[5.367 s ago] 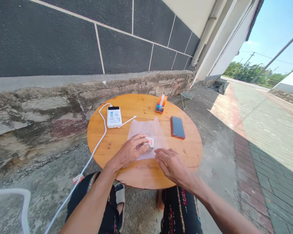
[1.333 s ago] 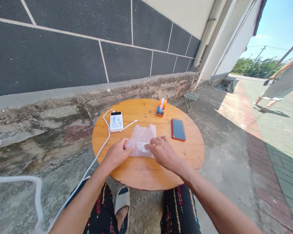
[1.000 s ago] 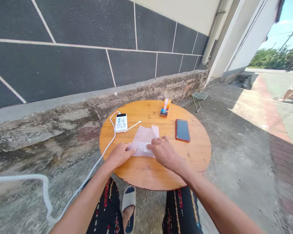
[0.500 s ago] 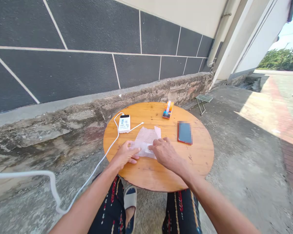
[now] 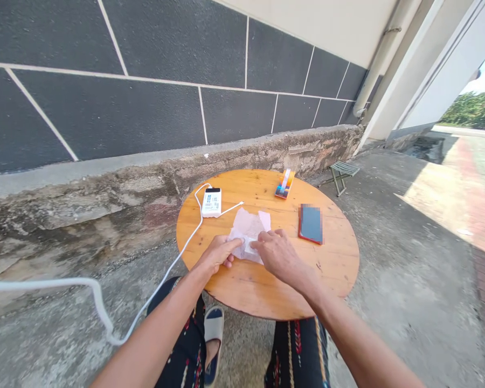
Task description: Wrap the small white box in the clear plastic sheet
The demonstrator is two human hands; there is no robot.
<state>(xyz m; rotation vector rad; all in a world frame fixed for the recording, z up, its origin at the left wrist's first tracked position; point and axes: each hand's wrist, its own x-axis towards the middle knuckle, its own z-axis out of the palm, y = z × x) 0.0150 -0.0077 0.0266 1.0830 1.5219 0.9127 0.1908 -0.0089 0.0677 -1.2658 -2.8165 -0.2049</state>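
Observation:
A thin, crinkled, whitish wrapping sheet (image 5: 246,222) lies on the round wooden table in front of me. My left hand (image 5: 221,252) pinches its near left edge, the thumb on top and the fingers curled below. A small white flat piece (image 5: 249,246) rests on the sheet between my hands; I cannot make out its kind. My right hand (image 5: 278,252) presses its bent fingers together on the right side of the sheet, at the white piece. The fingertips partly cover what they touch.
On the table (image 5: 242,291) stand a white box-shaped device (image 5: 212,203) with a white cable (image 5: 178,257) at the left, a roll of tape (image 5: 284,184) at the back, and a phone (image 5: 311,224) at the right. A folding stool (image 5: 341,171) stands beyond, near the wall.
The view has shifted slightly, so everything sits a little further right. My left thumb has moved further over the sheet, closer to the white piece. My right hand stays nearly in place.

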